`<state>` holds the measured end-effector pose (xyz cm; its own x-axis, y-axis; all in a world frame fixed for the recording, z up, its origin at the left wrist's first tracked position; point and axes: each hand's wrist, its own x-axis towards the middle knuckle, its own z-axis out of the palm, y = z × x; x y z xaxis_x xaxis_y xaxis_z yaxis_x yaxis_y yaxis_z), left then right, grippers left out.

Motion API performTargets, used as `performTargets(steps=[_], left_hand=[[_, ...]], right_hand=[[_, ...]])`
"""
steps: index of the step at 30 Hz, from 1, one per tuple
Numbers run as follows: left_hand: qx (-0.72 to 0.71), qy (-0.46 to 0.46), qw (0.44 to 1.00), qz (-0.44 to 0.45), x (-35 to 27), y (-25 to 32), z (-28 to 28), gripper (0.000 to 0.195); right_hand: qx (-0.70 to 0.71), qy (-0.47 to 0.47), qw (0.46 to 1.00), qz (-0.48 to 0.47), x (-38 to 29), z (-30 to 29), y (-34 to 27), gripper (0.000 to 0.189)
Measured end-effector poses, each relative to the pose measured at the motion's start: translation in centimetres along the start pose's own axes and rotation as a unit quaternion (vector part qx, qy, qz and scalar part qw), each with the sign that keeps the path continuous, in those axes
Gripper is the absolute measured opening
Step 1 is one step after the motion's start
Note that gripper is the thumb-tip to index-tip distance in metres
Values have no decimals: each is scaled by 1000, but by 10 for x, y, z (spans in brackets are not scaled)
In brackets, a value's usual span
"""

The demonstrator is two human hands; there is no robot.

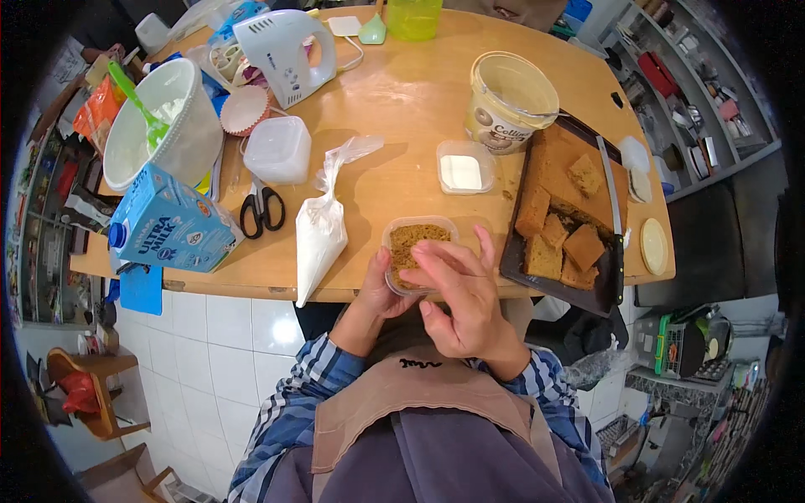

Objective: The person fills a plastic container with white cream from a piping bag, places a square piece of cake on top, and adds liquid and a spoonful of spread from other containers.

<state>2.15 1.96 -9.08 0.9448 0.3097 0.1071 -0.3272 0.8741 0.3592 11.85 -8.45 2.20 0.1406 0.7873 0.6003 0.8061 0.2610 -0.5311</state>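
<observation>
My left hand (380,289) grips a small clear plastic cup (409,221) by its side at the table's near edge. Brown sponge cake (412,242) lies inside it. Over the cup hovers my right hand (459,289), fingers spread and bent, fingertips at the cake; whether they touch it I cannot tell. Left of the hands lies a piping bag (319,236) full of white cream, its top twisted. A second clear cup (466,168) with a white layer stands farther back. On the right a dark baking tray (516,251) carries a cut sponge cake (575,170) and a long knife (610,182).
Black-handled scissors (261,207), a milk carton (170,220), stacked plastic containers (278,149) and a white mixing bowl (201,107) with a green spatula (135,100) crowd the left. A hand mixer (286,56) stands behind them. A cream-coloured tub (497,119) is beside the tray.
</observation>
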Motion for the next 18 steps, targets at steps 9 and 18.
performTargets(steps=[9,18], left_hand=[[206,111,969,79,-2,-11,-32,85],[167,174,970,42,4,2,28,92]], right_hand=[[-6,16,999,41,6,11,1,49],[-43,100,992,65,-9,-17,4,40]])
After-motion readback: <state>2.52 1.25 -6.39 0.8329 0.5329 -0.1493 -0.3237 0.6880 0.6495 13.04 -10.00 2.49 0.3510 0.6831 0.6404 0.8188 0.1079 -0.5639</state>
